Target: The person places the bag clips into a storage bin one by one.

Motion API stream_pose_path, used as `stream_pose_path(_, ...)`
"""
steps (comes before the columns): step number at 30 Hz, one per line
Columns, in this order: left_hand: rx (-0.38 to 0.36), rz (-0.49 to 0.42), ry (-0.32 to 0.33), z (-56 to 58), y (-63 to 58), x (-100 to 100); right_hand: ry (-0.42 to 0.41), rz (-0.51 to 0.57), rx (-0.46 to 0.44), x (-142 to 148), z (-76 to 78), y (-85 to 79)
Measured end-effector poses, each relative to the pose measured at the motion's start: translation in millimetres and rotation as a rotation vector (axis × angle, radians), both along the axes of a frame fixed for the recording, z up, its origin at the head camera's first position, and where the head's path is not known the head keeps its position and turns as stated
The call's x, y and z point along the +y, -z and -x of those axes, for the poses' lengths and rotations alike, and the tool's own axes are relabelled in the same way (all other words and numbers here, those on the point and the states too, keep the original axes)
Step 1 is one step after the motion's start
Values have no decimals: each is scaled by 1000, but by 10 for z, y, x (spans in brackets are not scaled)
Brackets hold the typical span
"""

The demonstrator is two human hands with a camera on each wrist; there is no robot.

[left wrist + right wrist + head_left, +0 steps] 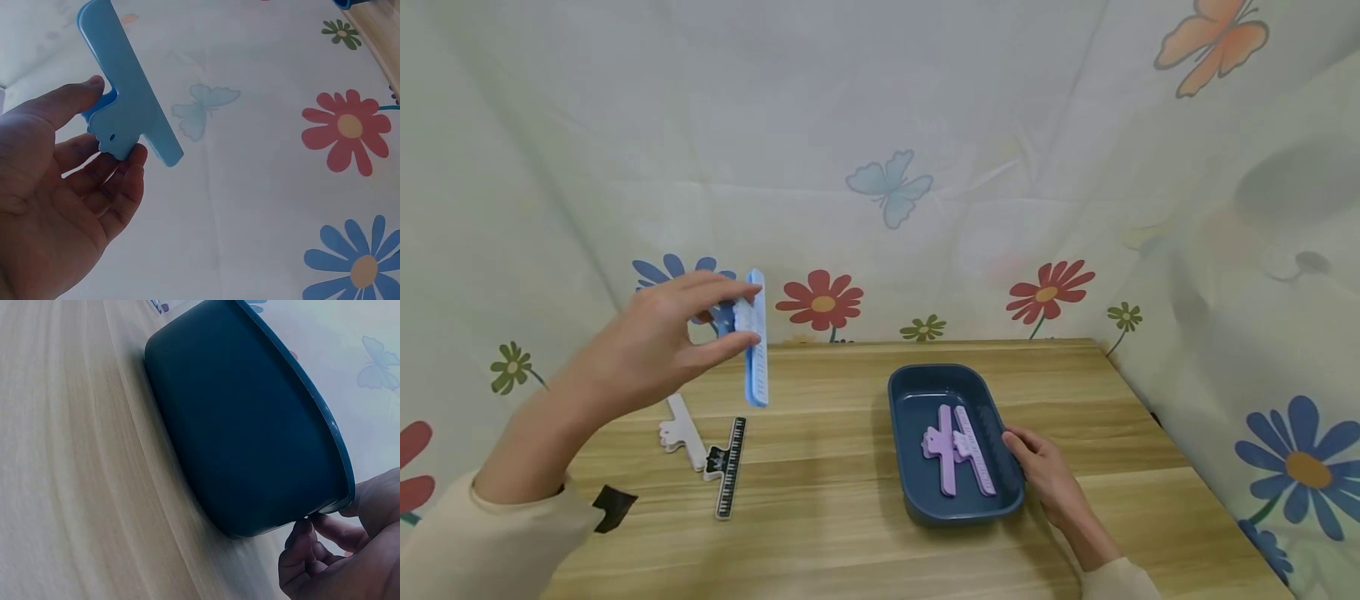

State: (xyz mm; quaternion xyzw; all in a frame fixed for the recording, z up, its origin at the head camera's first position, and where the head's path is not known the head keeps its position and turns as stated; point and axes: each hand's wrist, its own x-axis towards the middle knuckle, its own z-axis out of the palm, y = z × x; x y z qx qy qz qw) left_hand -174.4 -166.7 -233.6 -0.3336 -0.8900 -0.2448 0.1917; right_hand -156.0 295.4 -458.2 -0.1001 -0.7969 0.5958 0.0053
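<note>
My left hand (651,342) pinches a light blue clip (758,371) between thumb and fingers, raised above the left part of the table. In the left wrist view, the clip's long bar (145,94) slants past the fingertips, and the grip is at its shaped handle. On the right, my right hand (1047,473) holds the rim of a dark blue plastic bin (958,515), thumb over the edge and fingers curled below it in the right wrist view. Two purple clips, one darker (948,467) and one paler (976,454), lie side by side inside the bin.
Below my left forearm, a white clip (687,433) and a black clip with a piano-key pattern (730,471) lie on the wooden table (820,483). A black patch (614,508) shows beside the left sleeve. Cloth printed with flowers and butterflies (891,187) hangs behind the table.
</note>
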Motion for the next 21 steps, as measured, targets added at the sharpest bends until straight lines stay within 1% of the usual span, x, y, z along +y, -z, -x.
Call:
stream_pose_path(3, 49, -5, 16, -9, -95, 0, 2, -3, -1, -1, -1, 1)
stream_pose_path(7, 48, -13, 11, -26, -151, 2, -4, -10, -1, -5, 1, -2)
stream_pose_path(16, 0, -3, -24, -23, -117, 8, -7, -13, 10, 0, 5, 8)
stream_pose_path(21, 13, -10, -15, -9, -92, 17, -7, -14, 11, 7, 1, 11)
